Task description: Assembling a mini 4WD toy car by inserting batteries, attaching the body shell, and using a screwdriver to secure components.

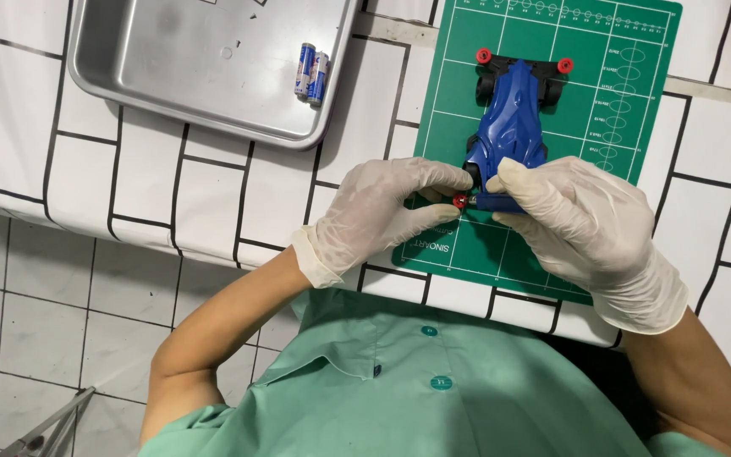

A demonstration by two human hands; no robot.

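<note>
A blue toy car lies on a green cutting mat, nose toward the person. The left hand pinches a small red roller at the car's near corner; the right hand fingers grip the near end. The mat's near edge sits close to the surface edge. A metal tray with two batteries lies well apart, bare surface between.
</note>
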